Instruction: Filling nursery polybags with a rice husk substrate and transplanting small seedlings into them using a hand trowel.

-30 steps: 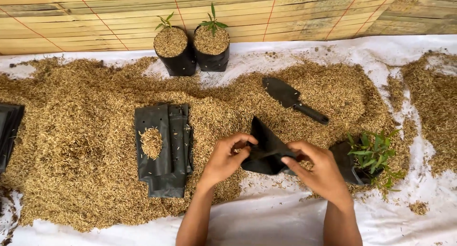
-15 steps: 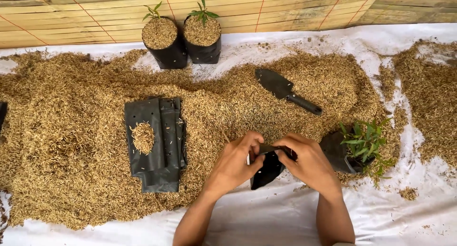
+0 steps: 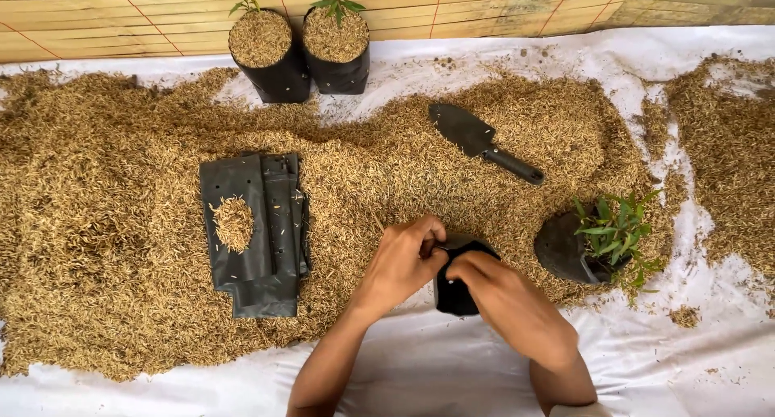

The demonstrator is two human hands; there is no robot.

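Observation:
My left hand (image 3: pixel 406 259) and my right hand (image 3: pixel 492 292) both grip a small black plastic planting bag (image 3: pixel 454 296) at the near edge of a wide spread of rice husk (image 3: pixel 121 223). The fingers of both hands pinch the bag's top rim; the bag hangs down onto the white sheet (image 3: pixel 436 368). A stack of flat black planting bags (image 3: pixel 262 255) with a little husk on top lies to the left of my hands. A black hand trowel (image 3: pixel 481 140) rests on the husk beyond them.
A seedling with a dark root ball (image 3: pixel 593 243) lies on its side to the right. Two filled black bags with small plants (image 3: pixel 299 50) stand at the back against a bamboo mat (image 3: pixel 484 5). More husk is piled at the far right (image 3: pixel 726 142).
The bag was held spread out flat between my hands; now both hands have closed together on its rim, and it hangs narrow. The camera view has shifted slightly.

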